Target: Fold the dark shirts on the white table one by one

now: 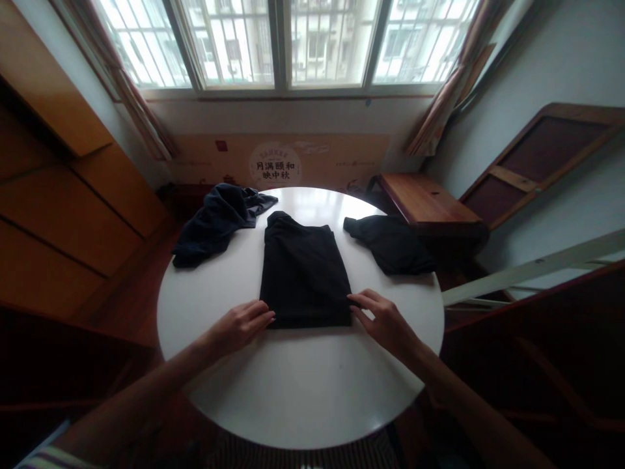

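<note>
At the round white desk (293, 397): 3 dark garments, 2 bare hands. Center = 1 folded black garment (305, 273), roughly rectangular, long axis pointing away from the person, far end a bit lumpy.

L hand (239, 327) at its near-left corner, fingers (261, 317) together & slightly curled, tips at the garment's left edge, not clamped on it. R hand (383, 322) at its near-right corner, fingers (362, 301) spread apart, tips at the right edge, also not clamped. Can't tell if they press on the cloth or only touch it.

Back-left: 1 crumpled navy garment (215, 221), lower end close to the left rim. Right: 1 crumpled black garment (388, 244), inner end pointing at the folded one, outer end reaching the right rim. Both sit just beside the folded garment, w/ narrow strips of white desk between.

Far end of folded garment stops short of the back rim, only a small strip there. Most open room = in front, between its near edge & the near rim.

Past the desk: 1 wooden bench (424, 202) off the back-right rim, 1 printed board (278, 163) below 1 window (283, 45) w/ 4 panes, 2 curtains (141, 71) at its sides.
</note>
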{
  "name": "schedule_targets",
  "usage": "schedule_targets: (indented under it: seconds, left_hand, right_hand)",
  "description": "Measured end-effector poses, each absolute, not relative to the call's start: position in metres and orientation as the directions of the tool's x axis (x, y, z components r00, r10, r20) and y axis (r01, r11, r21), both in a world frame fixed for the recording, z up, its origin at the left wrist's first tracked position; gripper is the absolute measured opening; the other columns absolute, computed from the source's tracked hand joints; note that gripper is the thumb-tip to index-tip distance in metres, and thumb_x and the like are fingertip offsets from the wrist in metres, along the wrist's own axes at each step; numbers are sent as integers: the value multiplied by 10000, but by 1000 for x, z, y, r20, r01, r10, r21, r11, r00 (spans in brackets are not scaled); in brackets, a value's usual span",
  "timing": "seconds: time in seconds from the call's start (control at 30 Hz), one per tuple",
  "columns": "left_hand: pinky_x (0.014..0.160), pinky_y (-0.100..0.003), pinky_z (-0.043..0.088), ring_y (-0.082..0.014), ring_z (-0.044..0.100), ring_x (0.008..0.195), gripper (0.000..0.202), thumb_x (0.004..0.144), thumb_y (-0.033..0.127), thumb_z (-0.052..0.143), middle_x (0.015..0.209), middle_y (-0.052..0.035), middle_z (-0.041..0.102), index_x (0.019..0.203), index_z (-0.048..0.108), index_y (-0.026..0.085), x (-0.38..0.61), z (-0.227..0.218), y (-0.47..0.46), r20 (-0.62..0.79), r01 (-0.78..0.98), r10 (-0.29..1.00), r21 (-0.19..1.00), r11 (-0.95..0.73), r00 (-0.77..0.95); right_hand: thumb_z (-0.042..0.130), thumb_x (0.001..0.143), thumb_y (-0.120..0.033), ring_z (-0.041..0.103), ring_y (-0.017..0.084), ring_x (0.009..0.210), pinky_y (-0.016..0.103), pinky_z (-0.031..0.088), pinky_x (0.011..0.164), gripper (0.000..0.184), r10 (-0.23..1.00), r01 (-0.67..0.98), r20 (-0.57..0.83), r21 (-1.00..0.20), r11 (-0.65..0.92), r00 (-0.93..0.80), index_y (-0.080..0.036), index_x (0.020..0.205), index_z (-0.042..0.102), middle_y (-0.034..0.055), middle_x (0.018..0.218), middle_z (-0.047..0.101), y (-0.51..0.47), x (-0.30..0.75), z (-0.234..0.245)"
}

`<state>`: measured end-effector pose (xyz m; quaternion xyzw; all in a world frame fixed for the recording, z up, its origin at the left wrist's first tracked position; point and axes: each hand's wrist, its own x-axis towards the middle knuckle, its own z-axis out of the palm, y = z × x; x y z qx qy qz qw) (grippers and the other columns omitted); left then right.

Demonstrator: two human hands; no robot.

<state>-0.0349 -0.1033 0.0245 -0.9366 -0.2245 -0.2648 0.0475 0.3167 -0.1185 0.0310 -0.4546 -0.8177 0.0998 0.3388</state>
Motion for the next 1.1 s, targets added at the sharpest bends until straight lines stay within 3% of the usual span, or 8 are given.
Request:
schedule_targets:
  seconds: [0.23,0.4,0.5,0.6,0.7,0.8,0.97,1.1]
  left_hand:
    - [667,-303,544,-162,595,726,143,960,93,521,878,-62,628,1065,608,133,-63,28,-106,480,459,331,-175,-871,812]
    - [676,-321,502,-168,567,714,86,956,143,549,819,-47,613,947,634,151,-60,32,-109,381,430,359,-121,-894,852]
    - [660,-320,477,-177,562,717,158,981,245,525,799,-47,606,916,643,163,-28,43,-102,337,453,409,-61,-889,848]
    - [702,-325,489,-195,602,803,255,1012,299,461,898,-76,644,1110,645,151,22,50,-84,307,418,391,-25,-908,868]
    - [851,-372,503,-237,622,1001,371,1023,377,433,1121,-125,658,1266,605,155,69,46,-63,309,357,348,27,-934,885]
    - [1072,-473,399,-305,498,1296,526,998,499,447,1399,-166,547,1382,532,151,94,33,-51,296,338,355,109,-935,887]
    - [1177,-581,202,-336,291,1462,612,973,571,444,1511,-106,468,1473,448,217,96,21,-55,221,304,352,225,-926,909]
    - [1182,-601,148,-312,303,1463,512,993,514,437,1517,-64,467,1449,480,286,93,25,-58,191,227,276,243,-943,942]
  right_hand:
    - [483,992,-190,624,200,776,330,513,711,191,761,668,427,-379,640,-488,-169,955,668,86,850,647,-129,319,40]
    - [540,983,-325,588,156,661,270,454,618,271,755,608,272,-460,647,-597,-174,805,680,47,741,634,-120,320,40]
    - [518,983,-376,528,123,547,249,411,558,410,825,610,320,-559,561,-465,-176,645,634,22,623,610,-74,314,49]
    - [550,947,-398,584,140,576,244,426,565,366,896,661,362,-611,435,-256,-161,704,688,46,665,683,-7,301,60]
    - [624,895,-410,664,171,676,237,471,615,307,962,766,267,-605,218,-63,-140,809,742,96,795,752,53,285,63]
    - [684,844,-399,691,189,712,234,494,639,274,983,811,185,-578,92,20,-138,807,759,108,816,766,87,276,55]
    - [593,897,-280,716,191,809,227,505,707,221,980,826,160,-563,-8,119,-140,875,762,110,908,771,102,276,30]
    - [532,935,-327,716,242,880,294,512,740,285,964,834,137,-538,-122,229,-148,990,747,133,974,757,106,274,17]
